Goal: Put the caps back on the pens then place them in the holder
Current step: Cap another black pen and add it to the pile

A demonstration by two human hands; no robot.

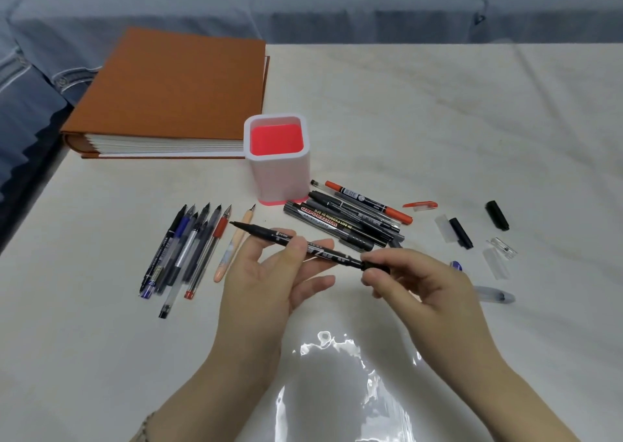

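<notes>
— Two hands on one pen?
— Yes. Left of centre, the left hand (266, 283) grips the black marker (266, 231) mid-barrel. Its long axis slants from the bare tip, upper left, down to the right hand (421, 283), which pinches the other end.
— And the caps?
— Loose caps (495, 215) lie far right, nearer the right hand. The holder (276, 178) stands just above centre.

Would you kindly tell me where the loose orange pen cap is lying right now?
In the head view the orange pen cap lies right of centre on the white tablecloth, just right of the marker pile by the pink-lined white holder.
</notes>
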